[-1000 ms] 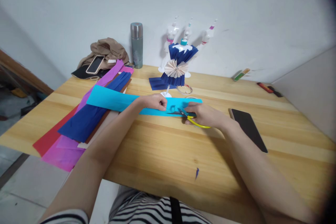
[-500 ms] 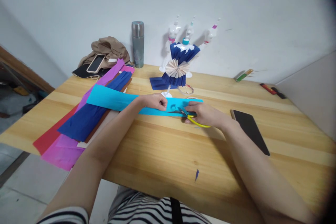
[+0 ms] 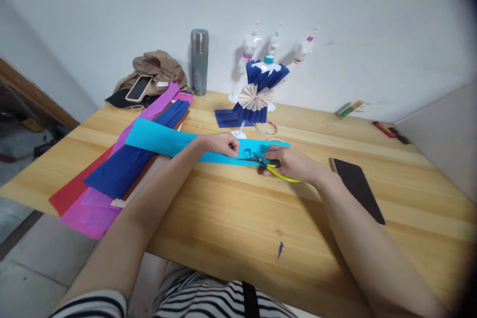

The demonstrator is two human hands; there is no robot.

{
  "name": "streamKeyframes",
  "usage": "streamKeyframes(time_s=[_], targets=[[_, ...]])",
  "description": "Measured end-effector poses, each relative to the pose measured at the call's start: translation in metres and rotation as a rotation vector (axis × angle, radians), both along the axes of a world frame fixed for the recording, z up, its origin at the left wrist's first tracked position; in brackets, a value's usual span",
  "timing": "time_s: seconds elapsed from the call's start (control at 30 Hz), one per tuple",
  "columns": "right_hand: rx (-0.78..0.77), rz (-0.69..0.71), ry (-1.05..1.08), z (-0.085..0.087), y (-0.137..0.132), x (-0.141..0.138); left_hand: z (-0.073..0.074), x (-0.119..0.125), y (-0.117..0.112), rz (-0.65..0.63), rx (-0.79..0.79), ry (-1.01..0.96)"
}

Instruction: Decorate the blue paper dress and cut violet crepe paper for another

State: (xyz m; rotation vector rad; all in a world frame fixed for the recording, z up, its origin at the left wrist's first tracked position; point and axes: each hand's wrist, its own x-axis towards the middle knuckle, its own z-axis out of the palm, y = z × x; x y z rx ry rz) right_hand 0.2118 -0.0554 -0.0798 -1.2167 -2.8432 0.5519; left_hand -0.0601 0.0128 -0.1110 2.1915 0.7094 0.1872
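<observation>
A long strip of cyan paper (image 3: 160, 140) lies across the wooden table (image 3: 238, 213). My left hand (image 3: 222, 143) is closed in a pinch on the strip near its right part. My right hand (image 3: 292, 163) grips yellow-handled scissors (image 3: 270, 166) whose blades sit in the cyan paper just right of my left fingers. A small curl of cut cyan paper stands up between the two hands.
Sheets of dark blue (image 3: 130, 161), magenta (image 3: 93, 211) and red paper lie at the left. Behind stand a paper-dressed figure (image 3: 259, 92), white figurines, a tape roll (image 3: 265, 128) and a steel flask (image 3: 199, 62). A dark phone (image 3: 357, 184) lies at the right.
Both hands stay on the cyan strip with the scissors in the paper; only the camera view has shifted slightly.
</observation>
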Motion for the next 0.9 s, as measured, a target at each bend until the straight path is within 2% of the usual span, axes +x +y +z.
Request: streamKeyframes(time_s=[0.47,0.9], targets=[[-0.064,-0.013,0.050,-0.0001,0.0013,0.0001,0.0025,0.0006,-0.0005,0.012,-0.002,0.024],[0.004,0.006,0.036,-0.0050,0.0031,0.0040,0.0030,0.0007,0.0007,0.005,-0.012,-0.007]])
